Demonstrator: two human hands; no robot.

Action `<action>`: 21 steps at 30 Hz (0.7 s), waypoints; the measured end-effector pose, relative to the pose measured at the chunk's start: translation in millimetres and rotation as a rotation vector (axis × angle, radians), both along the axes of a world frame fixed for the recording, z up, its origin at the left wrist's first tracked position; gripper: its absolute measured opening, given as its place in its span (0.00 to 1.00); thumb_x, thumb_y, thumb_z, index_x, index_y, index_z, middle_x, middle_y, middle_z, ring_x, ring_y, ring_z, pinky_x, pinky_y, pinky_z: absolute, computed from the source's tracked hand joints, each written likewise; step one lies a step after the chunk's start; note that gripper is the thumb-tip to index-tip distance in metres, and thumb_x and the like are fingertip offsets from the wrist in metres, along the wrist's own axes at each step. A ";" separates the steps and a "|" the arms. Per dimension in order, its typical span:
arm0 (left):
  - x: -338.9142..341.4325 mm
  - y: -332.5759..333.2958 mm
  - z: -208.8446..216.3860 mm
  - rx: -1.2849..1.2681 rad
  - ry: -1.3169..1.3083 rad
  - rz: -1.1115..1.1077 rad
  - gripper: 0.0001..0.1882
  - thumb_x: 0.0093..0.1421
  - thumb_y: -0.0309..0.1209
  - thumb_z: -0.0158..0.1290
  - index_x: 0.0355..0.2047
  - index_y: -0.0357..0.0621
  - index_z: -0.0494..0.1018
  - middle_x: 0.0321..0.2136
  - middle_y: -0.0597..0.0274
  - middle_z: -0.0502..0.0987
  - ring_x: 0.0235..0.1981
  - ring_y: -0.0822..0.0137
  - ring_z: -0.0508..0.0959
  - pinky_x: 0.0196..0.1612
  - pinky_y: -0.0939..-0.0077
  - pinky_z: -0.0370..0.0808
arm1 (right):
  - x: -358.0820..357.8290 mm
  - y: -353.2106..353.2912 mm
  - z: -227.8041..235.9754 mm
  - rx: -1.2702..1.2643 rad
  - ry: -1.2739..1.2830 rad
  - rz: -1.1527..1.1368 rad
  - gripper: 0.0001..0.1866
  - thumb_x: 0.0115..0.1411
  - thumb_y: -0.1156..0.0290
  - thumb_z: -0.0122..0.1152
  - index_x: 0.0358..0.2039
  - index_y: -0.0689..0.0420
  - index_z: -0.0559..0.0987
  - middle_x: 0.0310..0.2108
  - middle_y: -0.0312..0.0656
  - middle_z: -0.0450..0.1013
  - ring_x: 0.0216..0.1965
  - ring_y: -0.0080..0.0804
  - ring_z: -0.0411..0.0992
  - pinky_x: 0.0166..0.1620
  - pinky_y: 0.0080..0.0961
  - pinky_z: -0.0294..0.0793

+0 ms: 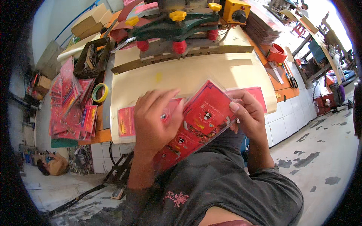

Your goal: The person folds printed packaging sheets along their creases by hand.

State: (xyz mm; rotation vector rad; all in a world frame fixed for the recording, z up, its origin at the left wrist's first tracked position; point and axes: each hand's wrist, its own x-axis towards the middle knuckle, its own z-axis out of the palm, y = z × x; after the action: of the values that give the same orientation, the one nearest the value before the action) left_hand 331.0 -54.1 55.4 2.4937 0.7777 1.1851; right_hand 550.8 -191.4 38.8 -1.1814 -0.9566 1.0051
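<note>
My right hand [249, 113] pinches the right edge of a red printed plastic sheet [205, 116], thumb on top. The sheet is tilted in front of my body, its upper corner over the table and its lower end near my dark shirt. My left hand [154, 118], slightly blurred, hovers at the sheet's left edge with fingers stretched and thumb apart; whether the thumb touches the sheet I cannot tell. Behind the hands, more red printed material lies on the pale work surface [196, 71], showing as a left piece [126, 122] and a right piece [258, 96].
A press with a green frame [181, 26] and a metal bar [226, 49] spans the back. A pile of red printed sheets [71, 116], yellow tape [100, 92] and a dark tray [92, 58] sit left. A red tape dispenser [277, 52] and scissors [290, 77] lie right.
</note>
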 end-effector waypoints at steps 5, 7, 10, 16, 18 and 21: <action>26.0 9.6 12.6 0.029 0.004 -0.070 0.10 0.54 0.29 0.59 0.37 0.42 0.79 0.33 0.58 0.80 0.35 0.56 0.77 0.43 0.64 0.67 | -7.7 2.4 0.8 -0.028 -0.029 0.013 0.14 0.70 0.70 0.52 0.52 0.61 0.72 0.32 0.39 0.77 0.22 0.15 0.70 0.24 0.13 0.68; 29.4 10.7 12.0 0.030 0.011 -0.079 0.09 0.54 0.28 0.59 0.36 0.43 0.78 0.32 0.59 0.80 0.34 0.57 0.77 0.43 0.64 0.67 | -8.1 2.4 1.0 -0.022 -0.036 0.016 0.14 0.70 0.70 0.52 0.52 0.61 0.72 0.34 0.39 0.77 0.22 0.15 0.70 0.24 0.13 0.68; 32.7 11.4 10.8 0.035 0.025 -0.085 0.08 0.54 0.28 0.59 0.35 0.44 0.78 0.31 0.61 0.80 0.34 0.58 0.77 0.43 0.65 0.66 | -8.5 2.5 1.4 -0.017 -0.046 0.024 0.14 0.70 0.70 0.52 0.53 0.61 0.72 0.36 0.39 0.77 0.23 0.14 0.69 0.24 0.13 0.68; 38.2 3.9 7.5 0.052 0.024 0.005 0.08 0.50 0.26 0.60 0.32 0.45 0.76 0.28 0.63 0.78 0.32 0.61 0.77 0.42 0.66 0.66 | -8.5 2.0 1.7 -0.041 -0.047 0.067 0.14 0.70 0.70 0.51 0.54 0.60 0.71 0.38 0.39 0.77 0.24 0.14 0.70 0.25 0.13 0.69; 38.9 1.5 3.3 0.100 0.030 0.072 0.08 0.49 0.24 0.60 0.32 0.44 0.77 0.26 0.63 0.77 0.30 0.63 0.77 0.42 0.67 0.67 | -11.5 2.0 0.8 -0.057 -0.051 0.066 0.14 0.70 0.70 0.51 0.54 0.60 0.71 0.38 0.39 0.77 0.24 0.14 0.70 0.25 0.13 0.68; 35.7 4.4 -4.3 0.177 0.058 0.231 0.09 0.48 0.25 0.61 0.32 0.45 0.76 0.26 0.63 0.76 0.28 0.62 0.76 0.40 0.67 0.68 | -15.5 -0.4 -1.8 -0.014 -0.054 0.106 0.14 0.70 0.70 0.52 0.54 0.59 0.71 0.35 0.39 0.77 0.24 0.15 0.70 0.25 0.14 0.68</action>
State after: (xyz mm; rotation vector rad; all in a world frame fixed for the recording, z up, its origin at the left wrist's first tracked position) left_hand 366.7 -49.7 51.1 2.6473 1.0432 1.3133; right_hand 535.3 -191.8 37.0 -1.1845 -1.0662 1.0698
